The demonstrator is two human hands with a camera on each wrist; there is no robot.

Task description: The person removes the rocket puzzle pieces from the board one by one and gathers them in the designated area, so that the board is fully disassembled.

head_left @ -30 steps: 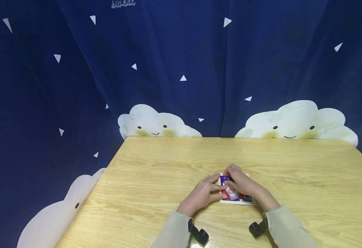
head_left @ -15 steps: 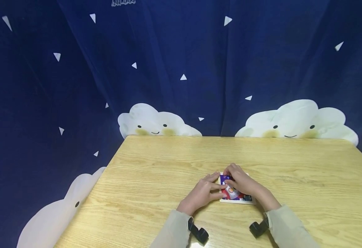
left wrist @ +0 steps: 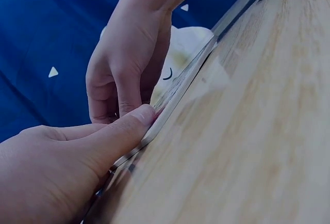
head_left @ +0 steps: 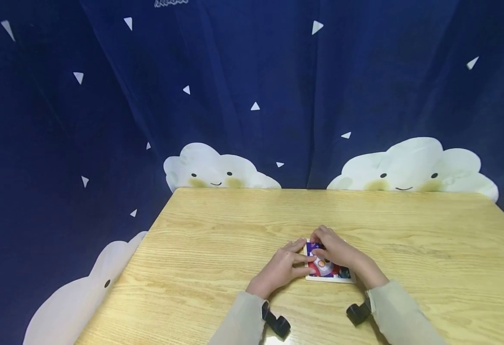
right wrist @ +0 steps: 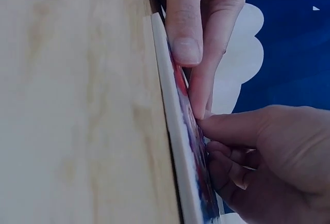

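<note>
A small flat picture board (head_left: 329, 280) with a white rim and a purple, red and white print lies on the wooden table. My left hand (head_left: 276, 270) rests at its left side, fingers extended, with the thumb and a finger reaching over the print. In the left wrist view, that thumb (left wrist: 129, 126) presses on the board's edge. My right hand (head_left: 336, 250) comes over the upper right part, fingers curled down to the print and covering some of it. In the right wrist view, its thumb (right wrist: 232, 128) meets a left fingertip; I cannot tell whether it pinches a piece.
The wooden table (head_left: 200, 239) reaches back to a dark blue curtain (head_left: 234, 62) with white triangles and smiling clouds. Black wrist-worn devices sit at the left cuff (head_left: 276, 326) and the right cuff (head_left: 358, 314).
Both hands stay at the board in nearly the same pose. The right wrist and forearm shift very slightly, and the whole head view drifts up a little.
</note>
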